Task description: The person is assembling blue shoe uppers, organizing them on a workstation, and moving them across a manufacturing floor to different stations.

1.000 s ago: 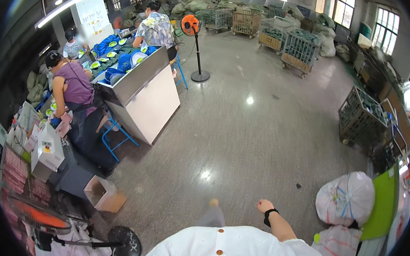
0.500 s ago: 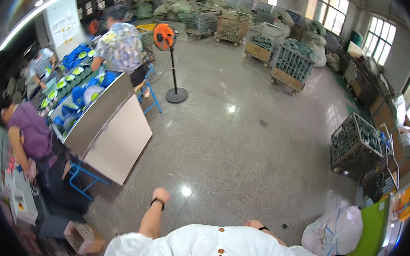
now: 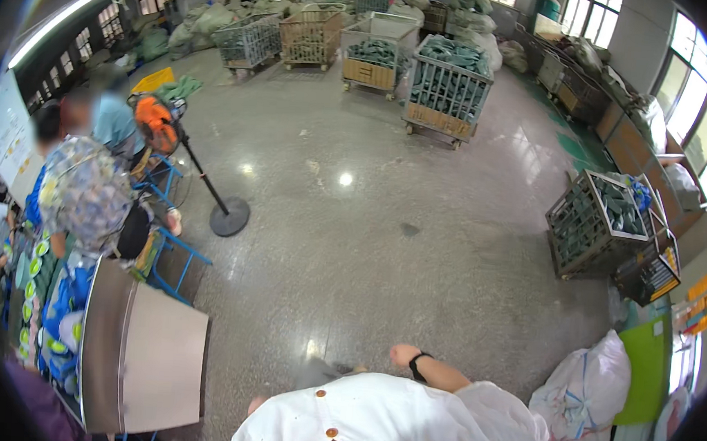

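My right hand [image 3: 404,355] is out in front of my white top over the grey floor, with a dark band on its wrist. Its fingers look curled in, with nothing visible in them. My left hand [image 3: 257,405] shows only as a small patch by the left side of my top; its fingers are hidden. Neither hand touches anything I can see. Closest to the right arm lies a stuffed white sack [image 3: 586,383], leaning by a green panel [image 3: 643,368].
On the left stand a panelled workbench [image 3: 165,359], seated people and an orange floor fan [image 3: 158,125]. Wheeled carts, one slatted cart [image 3: 448,92] filled with green pieces, line the back. Another crate cart [image 3: 597,225] stands right, before the windows. Sacks [image 3: 194,33] pile up far left.
The view has turned right and moved forward; the fan and bench now lie further left. My left hand has swung back and my right hand forward.
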A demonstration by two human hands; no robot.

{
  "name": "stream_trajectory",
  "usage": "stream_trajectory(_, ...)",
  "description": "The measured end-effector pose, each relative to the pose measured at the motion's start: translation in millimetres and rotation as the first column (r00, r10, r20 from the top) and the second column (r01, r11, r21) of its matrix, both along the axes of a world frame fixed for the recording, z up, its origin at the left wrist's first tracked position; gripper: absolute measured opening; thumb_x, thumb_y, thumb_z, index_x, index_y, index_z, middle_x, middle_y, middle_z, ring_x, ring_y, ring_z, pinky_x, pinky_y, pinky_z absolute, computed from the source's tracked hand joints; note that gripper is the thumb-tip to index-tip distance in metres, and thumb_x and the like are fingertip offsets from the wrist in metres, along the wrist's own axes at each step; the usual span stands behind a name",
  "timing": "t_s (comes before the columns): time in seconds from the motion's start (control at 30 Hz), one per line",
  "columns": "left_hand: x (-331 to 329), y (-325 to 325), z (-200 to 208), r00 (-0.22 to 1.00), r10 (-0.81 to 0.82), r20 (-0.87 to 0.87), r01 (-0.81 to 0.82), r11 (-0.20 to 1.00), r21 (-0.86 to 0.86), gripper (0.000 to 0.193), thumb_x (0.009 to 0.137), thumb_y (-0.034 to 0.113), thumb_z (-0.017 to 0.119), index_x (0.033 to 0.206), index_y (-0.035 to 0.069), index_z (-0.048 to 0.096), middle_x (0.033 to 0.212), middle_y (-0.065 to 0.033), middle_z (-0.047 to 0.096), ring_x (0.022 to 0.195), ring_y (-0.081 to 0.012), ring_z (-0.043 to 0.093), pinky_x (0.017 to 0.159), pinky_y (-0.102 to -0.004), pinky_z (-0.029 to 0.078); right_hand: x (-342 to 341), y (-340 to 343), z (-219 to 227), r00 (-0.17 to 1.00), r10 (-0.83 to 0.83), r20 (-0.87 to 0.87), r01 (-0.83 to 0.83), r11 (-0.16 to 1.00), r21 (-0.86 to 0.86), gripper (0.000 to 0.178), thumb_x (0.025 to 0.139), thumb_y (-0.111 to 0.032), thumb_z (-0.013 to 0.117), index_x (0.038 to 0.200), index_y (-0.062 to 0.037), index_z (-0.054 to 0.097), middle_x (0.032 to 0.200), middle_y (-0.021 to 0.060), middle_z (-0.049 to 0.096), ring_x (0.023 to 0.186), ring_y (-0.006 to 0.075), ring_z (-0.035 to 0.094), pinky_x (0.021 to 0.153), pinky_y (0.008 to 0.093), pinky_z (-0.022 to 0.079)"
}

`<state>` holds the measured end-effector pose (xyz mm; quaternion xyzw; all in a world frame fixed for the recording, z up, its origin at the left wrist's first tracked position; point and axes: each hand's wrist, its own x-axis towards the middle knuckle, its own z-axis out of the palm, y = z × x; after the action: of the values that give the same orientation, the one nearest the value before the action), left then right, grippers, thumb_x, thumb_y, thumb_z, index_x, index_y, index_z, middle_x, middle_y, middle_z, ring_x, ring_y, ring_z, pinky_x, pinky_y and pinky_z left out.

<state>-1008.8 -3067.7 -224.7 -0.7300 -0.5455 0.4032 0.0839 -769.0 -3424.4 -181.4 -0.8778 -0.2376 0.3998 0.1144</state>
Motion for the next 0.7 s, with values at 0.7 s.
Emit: stream_trajectory(0.7,668.1,370.1,134.2,0.293,-0.166,0.942,0.442,0.897,0.02,0.034,0.075,0.032,0.056,0.079,-0.001,0.056,0.083,-0.0243,0.06,0.077,-0.0397,0.058,0.065,-0.0447,0.046,478.1,301.0,11.0,0.999,0.035,0.014,-0.035,0.999,0.015,0.03,0.079,-0.026,0.046,0.095,-0.0043,0.06,0.09,0.0178,0.062,0.083,0.0338,0.059,0.072,0.0427,0.045)
